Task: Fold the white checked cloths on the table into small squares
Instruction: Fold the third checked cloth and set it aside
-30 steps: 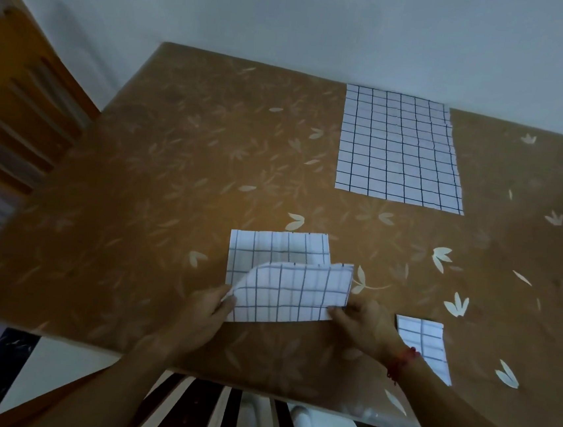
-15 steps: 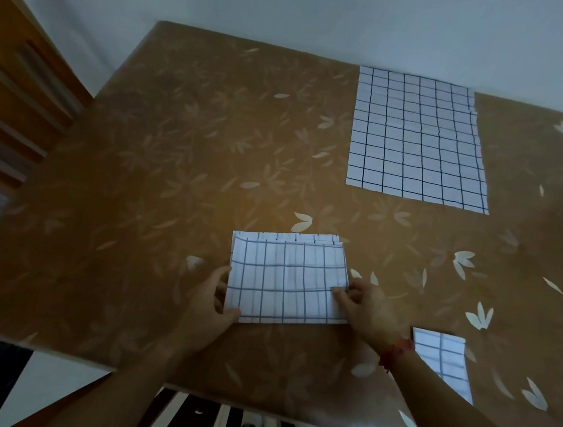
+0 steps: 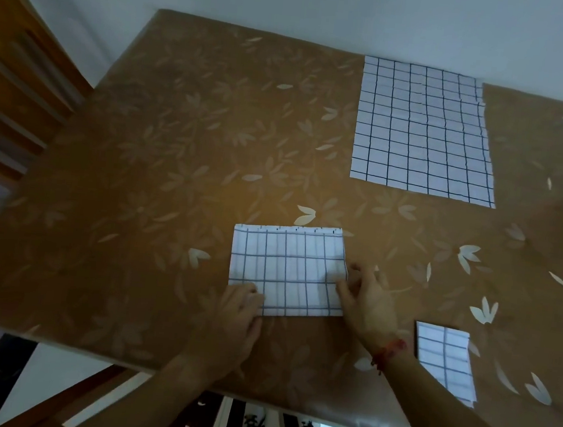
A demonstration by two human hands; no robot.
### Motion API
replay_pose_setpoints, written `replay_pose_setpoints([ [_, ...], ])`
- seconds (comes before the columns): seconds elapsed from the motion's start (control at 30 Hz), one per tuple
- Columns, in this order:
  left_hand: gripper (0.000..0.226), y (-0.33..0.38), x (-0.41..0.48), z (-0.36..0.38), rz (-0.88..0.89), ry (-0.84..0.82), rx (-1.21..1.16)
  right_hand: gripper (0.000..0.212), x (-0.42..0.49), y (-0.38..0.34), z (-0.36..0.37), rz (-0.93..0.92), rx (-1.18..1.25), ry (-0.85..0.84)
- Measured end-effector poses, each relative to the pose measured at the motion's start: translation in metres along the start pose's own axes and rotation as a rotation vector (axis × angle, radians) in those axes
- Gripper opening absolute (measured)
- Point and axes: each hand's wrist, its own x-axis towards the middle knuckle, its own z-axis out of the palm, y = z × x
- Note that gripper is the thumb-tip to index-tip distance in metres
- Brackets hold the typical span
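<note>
The table (image 3: 174,168), under a brown leaf-patterned cover, carries three white checked cloths. The largest, the flat cloth (image 3: 422,130), lies open at the far right, well apart from the work.

The folded cloth (image 3: 285,265) lies near the front edge as a wide rectangle, with its layer edges meeting along the far side.

The small folded cloth (image 3: 444,360) rests at the near right and appears finished.

The left hand (image 3: 232,318) covers the near-left corner of the folded cloth with bent fingers. Whether they pinch or only press cannot be told.

The right hand (image 3: 368,301) pinches the right edge between thumb and fingers. A red thread bracelet (image 3: 390,353) sits on its wrist.

Procedure, as judged from this layout: the next fold should probably carry one short side across onto the other.
- Hold the opposite end flat on the table.
- Lift both layers together so that they do not slip apart.
- Match the grid lines and corners before pressing the crease.

No container is in view. All cloths lie directly on the table cover.
</note>
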Motion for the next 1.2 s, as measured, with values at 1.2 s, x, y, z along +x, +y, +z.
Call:
replay_pose_setpoints([
  [1.2,0.080,0.006,-0.052,0.044,-0.050,-0.271,0.292,0.085,-0.090,-0.037,0.077,-0.684,-0.500,-0.327],
])
